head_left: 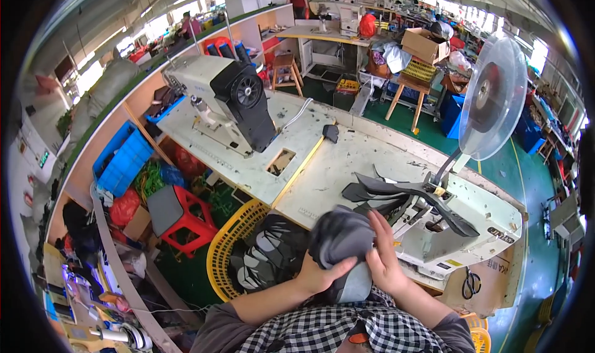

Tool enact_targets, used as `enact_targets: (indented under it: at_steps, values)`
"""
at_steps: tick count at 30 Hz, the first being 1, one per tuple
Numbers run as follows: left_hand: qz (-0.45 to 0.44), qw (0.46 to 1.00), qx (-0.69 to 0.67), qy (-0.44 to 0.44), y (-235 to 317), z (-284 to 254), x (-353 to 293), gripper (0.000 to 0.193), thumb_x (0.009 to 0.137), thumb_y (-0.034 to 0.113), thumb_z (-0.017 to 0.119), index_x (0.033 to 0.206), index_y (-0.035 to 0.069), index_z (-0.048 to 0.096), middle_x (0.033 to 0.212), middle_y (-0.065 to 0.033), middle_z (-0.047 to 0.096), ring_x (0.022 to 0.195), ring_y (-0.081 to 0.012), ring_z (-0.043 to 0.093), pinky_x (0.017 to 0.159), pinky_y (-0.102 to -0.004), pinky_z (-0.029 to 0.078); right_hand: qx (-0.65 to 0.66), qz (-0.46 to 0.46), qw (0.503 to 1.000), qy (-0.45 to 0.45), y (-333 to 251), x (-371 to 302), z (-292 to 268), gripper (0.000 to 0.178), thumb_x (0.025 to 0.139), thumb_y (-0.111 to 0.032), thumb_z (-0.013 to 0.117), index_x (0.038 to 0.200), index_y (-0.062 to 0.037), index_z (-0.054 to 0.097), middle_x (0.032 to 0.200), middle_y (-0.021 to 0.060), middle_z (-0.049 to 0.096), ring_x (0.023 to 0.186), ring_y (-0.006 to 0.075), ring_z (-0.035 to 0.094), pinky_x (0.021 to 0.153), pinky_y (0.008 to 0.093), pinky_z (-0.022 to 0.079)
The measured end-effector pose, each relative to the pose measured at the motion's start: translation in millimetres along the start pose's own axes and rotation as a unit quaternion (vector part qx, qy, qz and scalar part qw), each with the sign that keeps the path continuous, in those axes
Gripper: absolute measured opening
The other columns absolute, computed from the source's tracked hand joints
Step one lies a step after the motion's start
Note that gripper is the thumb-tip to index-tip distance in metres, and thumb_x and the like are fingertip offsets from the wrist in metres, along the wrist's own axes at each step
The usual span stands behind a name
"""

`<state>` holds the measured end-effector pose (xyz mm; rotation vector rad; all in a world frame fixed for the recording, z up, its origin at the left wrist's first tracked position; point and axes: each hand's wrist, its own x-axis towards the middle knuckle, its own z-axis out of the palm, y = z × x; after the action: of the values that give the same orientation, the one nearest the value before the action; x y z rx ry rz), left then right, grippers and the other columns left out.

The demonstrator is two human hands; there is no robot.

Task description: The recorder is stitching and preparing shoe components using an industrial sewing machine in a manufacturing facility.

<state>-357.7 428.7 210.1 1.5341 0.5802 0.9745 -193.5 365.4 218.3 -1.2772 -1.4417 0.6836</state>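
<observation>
In front of my apron, a dark grey shoe upper (339, 236), blurred at the top and lighter grey below, is held up. My left hand (323, 272) grips its lower left side, thumb across the front. My right hand (385, 260) lies against its right side with fingers stretched upward and the thumb touching it. Just beyond, dark cut pieces (378, 189) lie piled over the arm of a white sewing machine (480, 213). To the left of my hands, a yellow basket (218, 260) is filled with black, grey and white pieces.
A second sewing machine (220, 87) stands on the far left table. Black scissors (471, 283) lie to the right, beneath a clear round fan (494, 99). A red and grey stool (180, 220) and blue crate (123, 158) are at left. A small dark piece (331, 133) rests near the table seam.
</observation>
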Motion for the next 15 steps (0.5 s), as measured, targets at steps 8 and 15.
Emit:
enact_targets:
  at_steps: [8,15]
  values:
    - [-0.14,0.954,-0.215,-0.156,-10.9,-4.0,-18.8,0.069,0.073,0.013,0.075,0.131,0.002,0.04,0.128,-0.011,0.048,0.119,-0.0195,0.045,0.101,-0.0338,0.034,-0.012,0.051,0.998,-0.044,19.3,-52.5,-9.8,0.07,0.076,-0.032,0.071,0.128,0.002,0.04,0.122,0.0198,0.045,0.114,0.032,0.043,0.099,0.0389,0.033]
    - [-0.047,0.998,-0.033,-0.02,-24.4,27.0,-15.9,0.06,0.076,0.007,0.069,0.129,-0.001,0.041,0.123,-0.0109,0.052,0.114,-0.019,0.049,0.098,-0.032,0.037,-0.021,0.07,0.997,-0.039,20.3,-59.5,-14.4,0.047,0.082,-0.02,0.065,0.12,0.0021,0.049,0.111,0.0199,0.054,0.102,0.0324,0.053,0.092,0.0379,0.04]
